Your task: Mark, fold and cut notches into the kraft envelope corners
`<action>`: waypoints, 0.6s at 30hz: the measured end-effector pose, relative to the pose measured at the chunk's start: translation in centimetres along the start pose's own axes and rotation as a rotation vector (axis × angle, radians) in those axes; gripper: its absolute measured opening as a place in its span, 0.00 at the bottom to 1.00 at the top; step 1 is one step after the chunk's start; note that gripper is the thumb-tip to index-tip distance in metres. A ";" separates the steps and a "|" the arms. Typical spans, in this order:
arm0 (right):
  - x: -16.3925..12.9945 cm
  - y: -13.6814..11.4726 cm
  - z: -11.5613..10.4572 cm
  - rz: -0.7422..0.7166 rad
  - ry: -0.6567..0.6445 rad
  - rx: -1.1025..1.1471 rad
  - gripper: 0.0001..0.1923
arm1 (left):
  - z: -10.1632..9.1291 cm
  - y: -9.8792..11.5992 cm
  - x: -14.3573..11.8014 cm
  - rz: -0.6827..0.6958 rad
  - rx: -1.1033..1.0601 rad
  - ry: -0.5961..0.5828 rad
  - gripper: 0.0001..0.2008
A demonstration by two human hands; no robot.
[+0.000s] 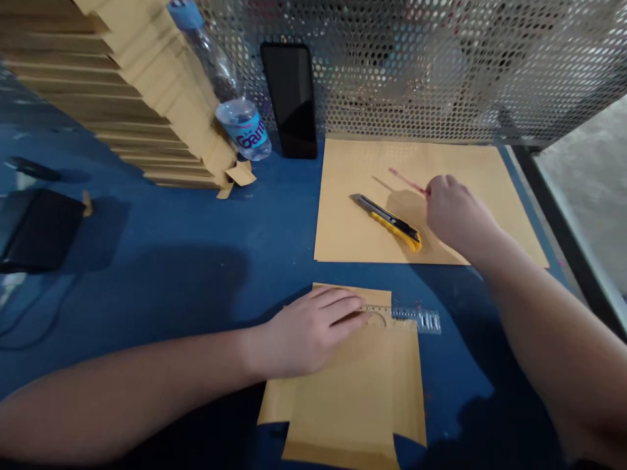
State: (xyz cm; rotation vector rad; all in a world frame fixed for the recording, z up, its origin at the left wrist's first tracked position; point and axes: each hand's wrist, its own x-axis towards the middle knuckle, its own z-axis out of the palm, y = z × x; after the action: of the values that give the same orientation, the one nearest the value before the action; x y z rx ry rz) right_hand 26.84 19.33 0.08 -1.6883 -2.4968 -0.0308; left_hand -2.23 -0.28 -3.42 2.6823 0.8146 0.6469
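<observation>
My left hand lies flat with its fingers stretched out, pressing on a clear plastic ruler near the top edge of a cut and creased brown paper piece. That piece has notched corners and side flaps. Farther off, my right hand is closed on a thin red pen-like stick, held above flat brown paper sheets. On those sheets, left of my right hand, rests a yellow and black utility knife; a blade shows at its far-left end.
A tall stack of folded brown paper stands at the back left, beside a water bottle. A black phone leans against the perforated metal panel. A black box sits on the blue table near cables.
</observation>
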 end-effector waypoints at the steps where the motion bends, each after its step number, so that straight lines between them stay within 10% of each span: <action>1: -0.6 -0.3 -1.0 0.027 0.023 0.019 0.14 | 0.0 -0.1 -0.1 0.002 0.002 0.003 0.20; 4: -3.3 -2.0 -4.0 0.111 0.085 0.150 0.07 | 0.2 -0.3 -0.2 0.005 -0.011 0.003 0.20; 9: -9.3 -6.1 -4.1 0.035 0.008 1.330 0.10 | 0.4 -0.5 -0.4 -0.007 -0.012 0.013 0.19; 18: -11.0 -5.3 0.0 -0.048 -0.196 1.670 0.13 | -0.9 -0.4 0.1 -0.044 0.006 -0.078 0.21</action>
State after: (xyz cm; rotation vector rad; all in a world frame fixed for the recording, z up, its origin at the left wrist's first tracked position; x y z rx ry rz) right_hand 25.92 7.17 -0.94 -0.7874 -1.4684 1.6617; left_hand -2.76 0.17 -2.73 2.6684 0.8533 0.5272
